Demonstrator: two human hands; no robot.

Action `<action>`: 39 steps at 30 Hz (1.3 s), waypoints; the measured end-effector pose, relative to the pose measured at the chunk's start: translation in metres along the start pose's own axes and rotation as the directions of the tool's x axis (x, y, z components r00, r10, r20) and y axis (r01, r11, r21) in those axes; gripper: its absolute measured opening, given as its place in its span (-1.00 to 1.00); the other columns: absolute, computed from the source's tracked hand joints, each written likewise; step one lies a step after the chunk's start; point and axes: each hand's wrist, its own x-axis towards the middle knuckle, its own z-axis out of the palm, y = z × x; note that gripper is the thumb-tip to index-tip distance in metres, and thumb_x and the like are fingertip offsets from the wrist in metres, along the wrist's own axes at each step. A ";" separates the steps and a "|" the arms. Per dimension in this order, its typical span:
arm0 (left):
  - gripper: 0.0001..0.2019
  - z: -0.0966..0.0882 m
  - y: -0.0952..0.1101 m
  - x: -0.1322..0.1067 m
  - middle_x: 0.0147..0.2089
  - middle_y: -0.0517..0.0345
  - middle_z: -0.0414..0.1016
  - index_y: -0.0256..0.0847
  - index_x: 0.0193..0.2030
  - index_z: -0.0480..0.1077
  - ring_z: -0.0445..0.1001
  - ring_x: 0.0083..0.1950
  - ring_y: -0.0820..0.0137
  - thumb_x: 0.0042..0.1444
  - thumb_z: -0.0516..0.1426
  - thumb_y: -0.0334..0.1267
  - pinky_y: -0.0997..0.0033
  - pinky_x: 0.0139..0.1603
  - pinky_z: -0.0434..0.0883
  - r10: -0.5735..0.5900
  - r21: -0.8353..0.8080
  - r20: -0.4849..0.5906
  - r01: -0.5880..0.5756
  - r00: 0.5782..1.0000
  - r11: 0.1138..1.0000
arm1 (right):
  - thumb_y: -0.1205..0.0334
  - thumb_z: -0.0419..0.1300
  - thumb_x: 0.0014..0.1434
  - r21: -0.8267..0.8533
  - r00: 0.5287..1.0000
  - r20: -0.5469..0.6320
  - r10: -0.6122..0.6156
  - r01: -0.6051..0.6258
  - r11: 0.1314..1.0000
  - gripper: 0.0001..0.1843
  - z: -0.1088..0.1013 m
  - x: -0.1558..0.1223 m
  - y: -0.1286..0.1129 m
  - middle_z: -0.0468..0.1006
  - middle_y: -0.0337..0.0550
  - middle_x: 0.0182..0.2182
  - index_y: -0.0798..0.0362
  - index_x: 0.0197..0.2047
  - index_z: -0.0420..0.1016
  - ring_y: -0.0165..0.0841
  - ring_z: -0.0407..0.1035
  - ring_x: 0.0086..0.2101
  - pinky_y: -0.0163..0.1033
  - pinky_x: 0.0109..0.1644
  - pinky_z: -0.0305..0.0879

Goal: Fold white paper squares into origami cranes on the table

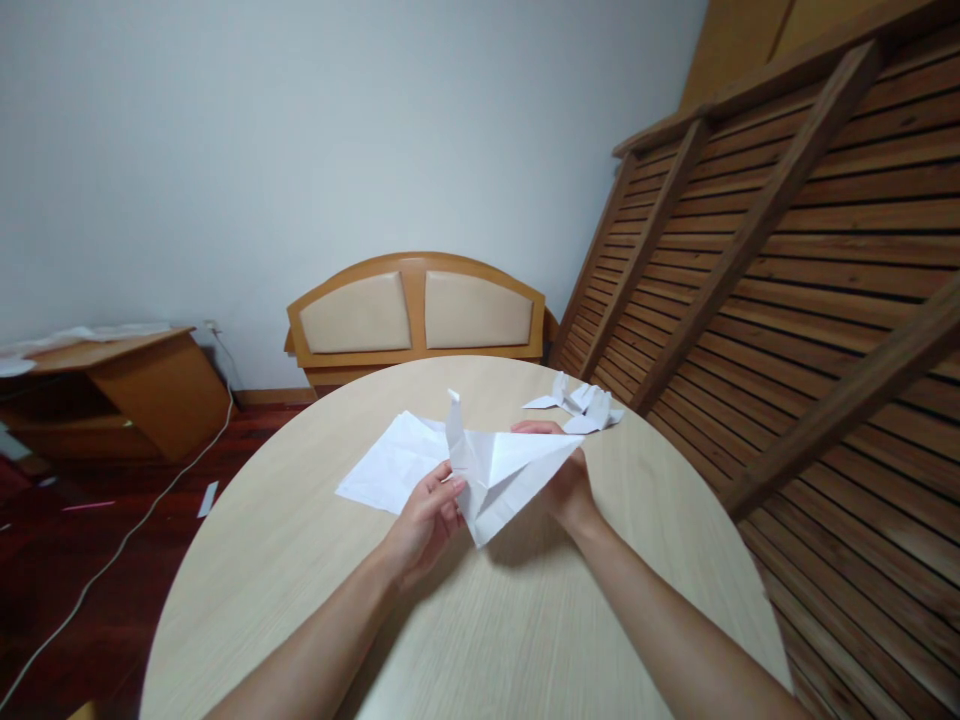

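Both hands hold a partly folded white paper model [504, 470] a little above the round light-wood table [315, 570]. My left hand [426, 518] pinches its left side near an upright pointed flap. My right hand [564, 480] grips it from behind on the right, mostly hidden by the paper. A flat creased white sheet [390, 462] lies on the table just behind and left of the model.
Several small folded paper pieces [581, 402] lie at the table's far right edge. A slatted wooden bed frame [787, 280] leans close on the right. A padded headboard [416, 315] stands against the wall beyond; a wooden desk [127, 385] and a white cable [135, 525] are at left.
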 end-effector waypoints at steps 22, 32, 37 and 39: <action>-0.94 -0.007 -0.012 0.002 -0.14 0.08 0.47 -0.17 -0.21 0.39 0.45 -0.04 0.28 0.17 0.15 -0.29 0.36 -0.10 0.38 0.586 0.798 0.037 -0.377 0.810 0.470 | -0.07 0.18 0.23 0.009 0.976 0.095 0.198 -0.199 0.980 -0.68 0.018 -0.009 -0.018 0.46 -0.23 -0.47 0.03 -0.31 0.38 -0.33 0.40 -0.42 -0.27 -0.35 0.31; -0.93 -0.009 -0.010 0.003 -0.27 0.10 0.56 -0.16 -0.27 0.48 0.48 -0.25 0.30 0.13 0.23 -0.24 0.37 -0.21 0.36 0.558 0.824 -0.069 -0.268 0.827 0.499 | 0.03 0.22 0.23 -0.072 0.993 0.061 0.102 -0.098 0.993 -0.74 0.015 -0.008 -0.014 0.48 -0.23 -0.43 0.02 -0.35 0.34 -0.33 0.45 -0.38 -0.27 -0.28 0.37; -0.73 -0.008 -0.007 0.000 -0.35 0.18 0.52 -0.12 -0.02 0.45 0.43 -0.34 0.34 0.13 0.24 -0.22 0.41 -0.30 0.32 0.570 0.851 -0.047 -0.267 0.821 0.453 | 0.06 0.21 0.25 -0.052 0.994 0.087 0.069 -0.065 0.997 -0.80 0.018 -0.008 -0.016 0.58 -0.17 -0.33 0.03 -0.22 0.47 -0.31 0.49 -0.31 -0.24 -0.20 0.41; -0.68 -0.008 -0.005 -0.001 -0.35 0.18 0.49 -0.10 0.04 0.45 0.41 -0.33 0.33 0.13 0.23 -0.23 0.40 -0.28 0.33 0.589 0.889 0.008 -0.275 0.808 0.366 | 0.08 0.19 0.26 -0.082 0.993 0.107 0.058 -0.049 0.995 -0.81 0.018 -0.009 -0.019 0.56 -0.19 -0.37 0.02 -0.25 0.50 -0.33 0.46 -0.36 -0.25 -0.24 0.39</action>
